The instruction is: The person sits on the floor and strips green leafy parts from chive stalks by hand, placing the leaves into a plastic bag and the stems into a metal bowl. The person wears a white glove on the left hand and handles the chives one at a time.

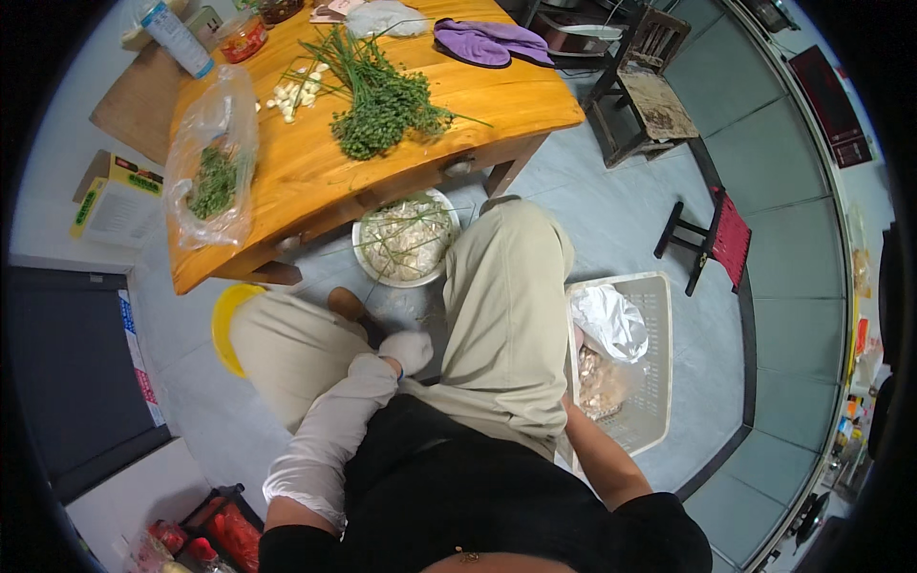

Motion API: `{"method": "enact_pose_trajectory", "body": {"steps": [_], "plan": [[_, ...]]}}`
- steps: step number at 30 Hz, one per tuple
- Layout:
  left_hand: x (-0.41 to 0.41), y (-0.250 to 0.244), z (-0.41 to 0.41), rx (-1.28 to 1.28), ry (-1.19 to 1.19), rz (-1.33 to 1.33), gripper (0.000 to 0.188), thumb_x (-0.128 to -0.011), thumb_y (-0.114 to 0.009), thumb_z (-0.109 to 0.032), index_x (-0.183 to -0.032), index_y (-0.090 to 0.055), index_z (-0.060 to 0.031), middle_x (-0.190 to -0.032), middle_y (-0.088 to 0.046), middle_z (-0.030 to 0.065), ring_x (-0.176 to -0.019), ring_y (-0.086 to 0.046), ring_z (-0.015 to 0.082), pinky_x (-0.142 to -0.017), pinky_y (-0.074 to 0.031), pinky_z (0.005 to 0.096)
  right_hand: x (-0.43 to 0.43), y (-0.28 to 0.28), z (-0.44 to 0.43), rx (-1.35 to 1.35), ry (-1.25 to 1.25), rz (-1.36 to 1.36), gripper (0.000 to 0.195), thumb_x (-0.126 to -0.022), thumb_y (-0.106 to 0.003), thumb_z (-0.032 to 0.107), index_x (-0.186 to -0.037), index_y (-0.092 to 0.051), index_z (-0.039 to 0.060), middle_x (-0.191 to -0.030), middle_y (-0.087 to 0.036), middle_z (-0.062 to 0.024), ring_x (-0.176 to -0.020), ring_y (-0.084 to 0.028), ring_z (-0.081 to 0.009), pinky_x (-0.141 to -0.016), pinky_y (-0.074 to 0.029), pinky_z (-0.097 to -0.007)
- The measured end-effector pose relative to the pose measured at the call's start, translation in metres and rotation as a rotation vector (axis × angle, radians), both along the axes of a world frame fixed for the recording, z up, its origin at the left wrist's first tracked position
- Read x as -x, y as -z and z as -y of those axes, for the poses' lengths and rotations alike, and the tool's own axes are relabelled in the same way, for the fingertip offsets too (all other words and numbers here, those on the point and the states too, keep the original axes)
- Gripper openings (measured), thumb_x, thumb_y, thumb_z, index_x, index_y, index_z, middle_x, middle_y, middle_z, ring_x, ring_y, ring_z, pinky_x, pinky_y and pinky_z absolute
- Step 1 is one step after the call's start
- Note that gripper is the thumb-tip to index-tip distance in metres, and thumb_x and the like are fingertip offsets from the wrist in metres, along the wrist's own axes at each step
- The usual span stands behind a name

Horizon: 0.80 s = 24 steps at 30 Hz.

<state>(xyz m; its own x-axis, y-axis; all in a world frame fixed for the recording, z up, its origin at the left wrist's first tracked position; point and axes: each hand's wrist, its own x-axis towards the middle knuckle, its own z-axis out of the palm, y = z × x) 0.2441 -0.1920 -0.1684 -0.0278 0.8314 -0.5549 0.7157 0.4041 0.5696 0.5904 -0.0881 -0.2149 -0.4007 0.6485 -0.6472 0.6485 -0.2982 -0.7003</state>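
My left hand (pixel 406 351), in a white glove below a white sleeve cover, rests between my thighs; its fingers are too hidden to read. My right hand is out of view, hidden beside my right thigh with only the forearm showing next to a white plastic basket (pixel 658 358). Inside that basket lie a silver bag (pixel 609 322) and a clear bag of brownish food (pixel 602 379). On the floor ahead, a round basin (pixel 358 251) holds pale scraps and green stalks (pixel 408 236). A bunch of green stalks with budded heads (pixel 387 107) lies on the wooden table (pixel 286 179).
Peeled garlic cloves (pixel 294 93), a plastic bag of greens (pixel 215 179), a lidded jar (pixel 242 37), a spray can (pixel 175 39) and purple cloth (pixel 494 43) are on the table. A yellow basin (pixel 226 329) is by my left leg. A wooden chair (pixel 655 100) and red stool (pixel 731 240) stand right.
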Motion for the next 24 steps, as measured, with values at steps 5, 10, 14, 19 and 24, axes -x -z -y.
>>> {"method": "enact_pose_trajectory", "body": {"steps": [5,10,14,19,24], "plan": [[-0.021,0.084,0.023,0.460,0.461,0.203,0.040,-0.091,-0.050,-0.035,-0.115,-0.068,-0.0091,-0.113,-0.068,0.0170,-0.104,-0.064,0.0364,-0.089,-0.050,0.0460,0.021,0.018,0.000,0.107,-0.021,0.037,0.021,-0.092,-0.061,0.016,-0.093,-0.065,-0.0052,-0.086,-0.070,-0.0107,-0.080,-0.061,-0.0128,-0.071,-0.049,-0.0321],[-0.051,0.096,0.019,0.373,0.309,0.345,0.043,-0.092,-0.049,-0.039,-0.115,-0.069,-0.0086,-0.113,-0.068,0.0179,-0.104,-0.064,0.0365,-0.091,-0.049,0.0451,0.040,0.036,-0.011,0.148,-0.005,0.096,0.021,-0.092,-0.061,0.015,-0.092,-0.065,-0.0052,-0.085,-0.070,-0.0113,-0.080,-0.062,-0.0128,-0.070,-0.050,-0.0322],[-0.054,0.095,-0.001,0.340,0.240,0.393,0.045,-0.092,-0.048,-0.042,-0.114,-0.069,-0.0082,-0.112,-0.068,0.0187,-0.105,-0.064,0.0367,-0.092,-0.049,0.0444,0.050,0.031,-0.027,0.170,0.026,0.154,0.021,-0.091,-0.061,0.015,-0.092,-0.066,-0.0052,-0.085,-0.071,-0.0117,-0.079,-0.062,-0.0128,-0.070,-0.050,-0.0322],[-0.019,0.085,-0.027,0.285,0.203,0.340,0.049,-0.093,-0.047,-0.046,-0.114,-0.069,-0.0077,-0.112,-0.068,0.0196,-0.105,-0.064,0.0369,-0.093,-0.048,0.0435,0.044,0.020,-0.046,0.118,0.021,0.100,0.021,-0.091,-0.061,0.015,-0.092,-0.066,-0.0052,-0.084,-0.071,-0.0123,-0.079,-0.062,-0.0128,-0.069,-0.050,-0.0323],[0.020,0.082,-0.055,-0.010,0.059,0.146,0.052,-0.094,-0.046,-0.050,-0.114,-0.069,-0.0072,-0.112,-0.068,0.0205,-0.106,-0.063,0.0371,-0.094,-0.048,0.0426,0.011,0.048,-0.146,-0.216,-0.063,-0.215,0.021,-0.091,-0.061,0.015,-0.091,-0.066,-0.0051,-0.084,-0.071,-0.0129,-0.078,-0.063,-0.0129,-0.068,-0.050,-0.0324]]}}
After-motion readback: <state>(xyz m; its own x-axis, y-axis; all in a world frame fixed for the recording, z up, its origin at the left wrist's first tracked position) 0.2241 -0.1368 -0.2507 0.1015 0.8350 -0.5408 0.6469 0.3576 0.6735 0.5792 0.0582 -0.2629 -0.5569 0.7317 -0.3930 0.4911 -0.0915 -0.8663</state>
